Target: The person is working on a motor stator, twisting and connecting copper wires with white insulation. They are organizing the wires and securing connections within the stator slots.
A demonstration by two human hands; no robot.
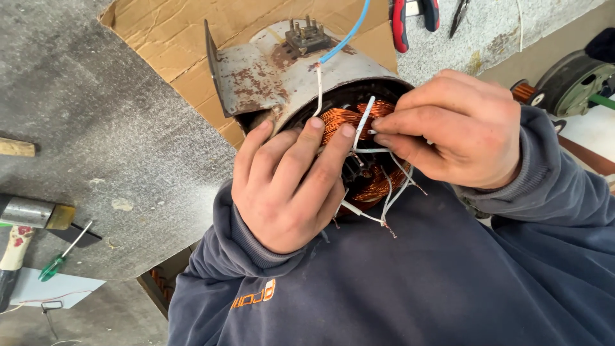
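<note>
A rusty grey electric motor housing [275,70] lies on its side on cardboard, its open end toward me, showing copper windings [339,118]. My left hand [288,186] rests on the rim of the housing, fingertips touching the windings. My right hand [448,128] pinches a white sleeved lead wire [364,122] that comes out of the windings. Several more white leads [384,205] with bare copper ends hang below. A blue wire [349,32] runs up from the terminal block [307,37] on top of the housing.
A sheet of cardboard [166,32] lies under the motor on the grey bench [96,128]. A hammer [25,214] and a green-handled screwdriver [57,263] lie at the left. Red-handled pliers [400,25] lie at the back. Another motor part [570,83] is at the right.
</note>
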